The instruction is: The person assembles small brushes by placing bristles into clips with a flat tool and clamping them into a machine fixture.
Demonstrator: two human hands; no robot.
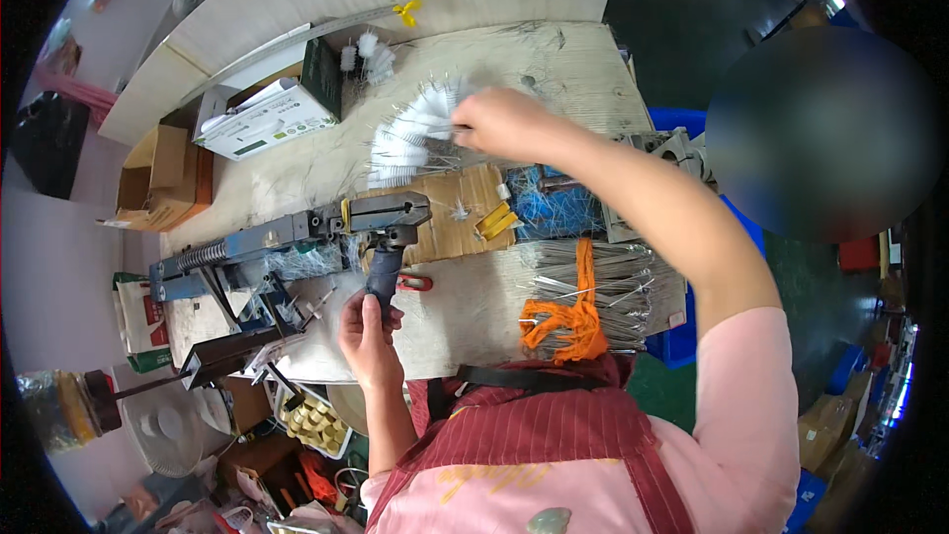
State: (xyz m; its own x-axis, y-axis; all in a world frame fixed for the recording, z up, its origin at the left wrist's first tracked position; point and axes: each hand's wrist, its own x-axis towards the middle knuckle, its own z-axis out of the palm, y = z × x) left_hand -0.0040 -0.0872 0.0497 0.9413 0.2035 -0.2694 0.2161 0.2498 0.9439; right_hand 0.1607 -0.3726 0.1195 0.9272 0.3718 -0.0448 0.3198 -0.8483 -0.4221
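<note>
My left hand (372, 336) is closed round the dark wrapped handle (386, 275) below the jaw end of a long metal bench fixture (287, 232). Farther off, my right hand (504, 125) reaches across the bench, its fingers pinched at the right end of a curved row of white bristle brushes (400, 148). Thin wire stems stick out of these brushes. The pinch seems to be on one brush's wire stem, though the fingers partly hide it. Beneath the fixture's jaw lies a piece of brown cardboard (450, 193) with a small yellow metal piece (496, 221) on it.
Bundled wire stems (623, 287) with an orange cloth tie (583, 311) lie at the right near edge. Next to them is a blue bristle-strewn block (554, 208). Boxes (277, 119) stand at the back left, near loose brushes (371, 57). A red-handled tool (415, 283) lies near the handle.
</note>
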